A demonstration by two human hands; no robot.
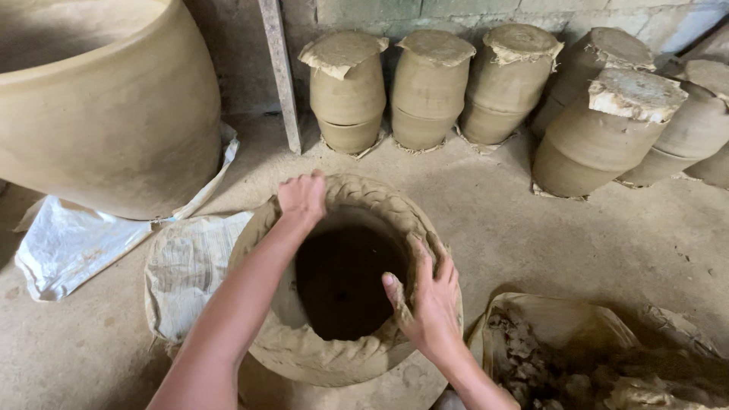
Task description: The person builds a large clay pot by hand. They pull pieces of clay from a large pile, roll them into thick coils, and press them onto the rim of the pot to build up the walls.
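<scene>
A wet clay pot [319, 357] with a rough, pinched rim stands on the floor below me, its dark hollow open at the top. My left hand [301, 197] presses on the far rim, fingers curled over the coil of clay. My right hand [430, 298] grips the near right wall, thumb inside the opening and fingers outside. Both hands are smeared with clay.
A very large clay jar [114, 114] fills the upper left, on white sacking [68, 243]. Several unfired pots with clay-slab lids [429, 87] line the back wall. A sack of raw clay lumps [577, 357] lies at lower right. A plank [279, 72] leans on the wall.
</scene>
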